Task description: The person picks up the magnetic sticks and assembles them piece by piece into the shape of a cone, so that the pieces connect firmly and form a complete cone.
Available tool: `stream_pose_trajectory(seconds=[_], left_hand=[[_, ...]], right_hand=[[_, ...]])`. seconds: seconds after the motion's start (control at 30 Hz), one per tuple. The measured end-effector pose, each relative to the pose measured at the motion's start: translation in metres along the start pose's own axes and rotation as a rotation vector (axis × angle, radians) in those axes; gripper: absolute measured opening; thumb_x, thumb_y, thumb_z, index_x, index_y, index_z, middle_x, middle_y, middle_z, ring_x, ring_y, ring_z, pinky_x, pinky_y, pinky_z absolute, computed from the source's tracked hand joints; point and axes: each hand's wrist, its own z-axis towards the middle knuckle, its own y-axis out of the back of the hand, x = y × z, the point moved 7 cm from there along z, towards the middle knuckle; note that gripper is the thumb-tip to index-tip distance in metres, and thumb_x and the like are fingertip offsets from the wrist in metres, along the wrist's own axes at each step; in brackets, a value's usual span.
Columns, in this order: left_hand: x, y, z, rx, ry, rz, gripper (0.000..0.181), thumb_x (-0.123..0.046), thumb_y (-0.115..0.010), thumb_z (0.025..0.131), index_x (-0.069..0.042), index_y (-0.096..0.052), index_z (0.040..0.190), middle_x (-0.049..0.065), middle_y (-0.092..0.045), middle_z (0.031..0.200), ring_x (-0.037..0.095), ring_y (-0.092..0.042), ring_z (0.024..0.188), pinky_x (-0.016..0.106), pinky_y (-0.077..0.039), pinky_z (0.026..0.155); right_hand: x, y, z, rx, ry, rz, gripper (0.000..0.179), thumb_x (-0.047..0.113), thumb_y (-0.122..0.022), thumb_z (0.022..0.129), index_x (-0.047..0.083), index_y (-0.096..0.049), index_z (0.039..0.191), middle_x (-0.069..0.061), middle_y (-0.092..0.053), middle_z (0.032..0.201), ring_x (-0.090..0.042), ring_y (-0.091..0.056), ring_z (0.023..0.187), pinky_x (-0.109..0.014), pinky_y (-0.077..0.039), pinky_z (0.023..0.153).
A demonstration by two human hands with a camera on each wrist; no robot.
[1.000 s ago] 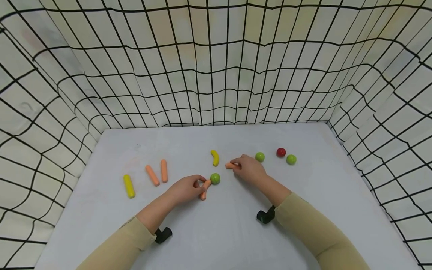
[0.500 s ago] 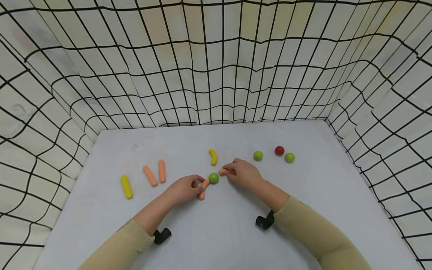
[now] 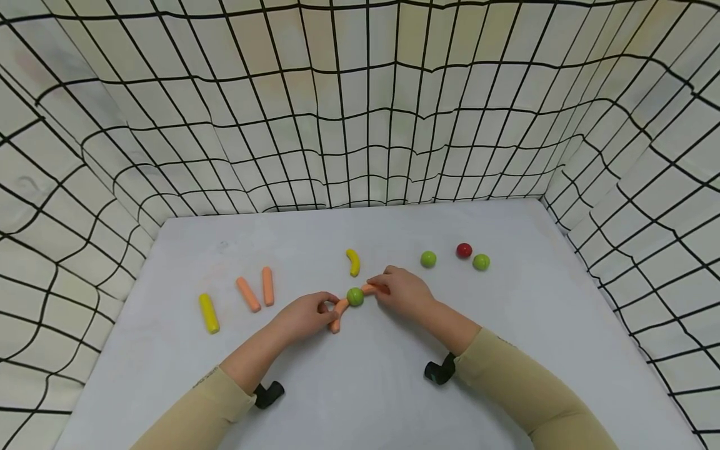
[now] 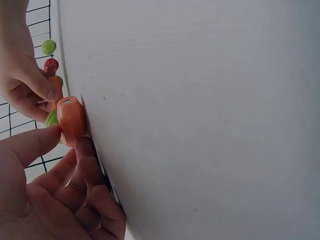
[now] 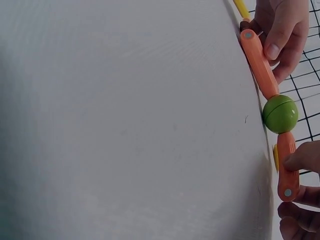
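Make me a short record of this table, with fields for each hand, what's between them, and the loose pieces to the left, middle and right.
Left hand: pinches an orange rod
Right hand: pinches a second orange rod
Between hands: green ball, touching both held rods
Loose, left: yellow rod, two orange rods
Loose, middle: curved yellow piece, beyond the green ball
Loose, right: two green balls, red ball

- From here I see 2 sleeved arms (image 3: pixel 194 407) angled inward in the head view.
- The left hand (image 3: pixel 306 315) pinches, its lower fingers (image 4: pixel 110 205) curled.
- The right hand (image 3: pixel 406 291) pinches too, slightly farther forward.
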Motion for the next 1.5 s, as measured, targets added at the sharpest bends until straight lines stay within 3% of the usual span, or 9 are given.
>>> stream_pose_trajectory(seconds=[0.3, 0.6, 1.1, 1.5], left_hand=[[0.001, -0.001, -0.001, 0.006, 0.001, -0.008, 0.035, -0.031, -0.062, 0.098, -0.016, -0.063, 0.129, 0.0, -0.058, 0.084, 0.016, -0.052, 0.072, 0.031, -0.04, 0.064], [0.005, 0.001, 0.002, -0.001, 0.003, -0.006, 0.036, -0.032, -0.063, 0.098, -0.015, -0.063, 0.129, 0.001, -0.057, 0.084, 0.016, -0.05, 0.07, 0.031, -0.039, 0.061], [0.002, 0.004, 0.004, -0.015, -0.048, -0.008, 0.035, -0.029, -0.063, 0.097, -0.02, -0.062, 0.131, -0.002, -0.061, 0.097, 0.016, -0.054, 0.078, 0.032, -0.043, 0.068], [0.0, 0.0, -0.003, -0.017, -0.052, -0.06, 0.033, -0.026, -0.068, 0.094, -0.02, -0.064, 0.126, -0.003, -0.062, 0.091, 0.015, -0.054, 0.075, 0.031, -0.043, 0.066]], right_hand=[[0.001, 0.0, -0.001, 0.003, -0.007, -0.012, 0.032, 0.026, -0.069, 0.095, 0.025, -0.069, 0.126, 0.004, -0.058, 0.094, -0.011, -0.051, 0.076, -0.027, -0.045, 0.068], [-0.005, 0.001, -0.004, 0.006, -0.035, 0.046, 0.03, 0.029, -0.068, 0.095, 0.021, -0.07, 0.123, 0.005, -0.059, 0.09, -0.011, -0.051, 0.072, -0.027, -0.045, 0.067], [-0.014, -0.004, -0.01, 0.03, -0.06, 0.088, 0.032, 0.026, -0.07, 0.093, 0.017, -0.069, 0.123, 0.005, -0.06, 0.088, -0.011, -0.054, 0.077, -0.03, -0.048, 0.073], [-0.014, -0.003, -0.006, 0.037, -0.064, 0.108, 0.033, 0.029, -0.068, 0.095, 0.02, -0.069, 0.127, 0.005, -0.06, 0.09, -0.011, -0.054, 0.079, -0.03, -0.048, 0.073]])
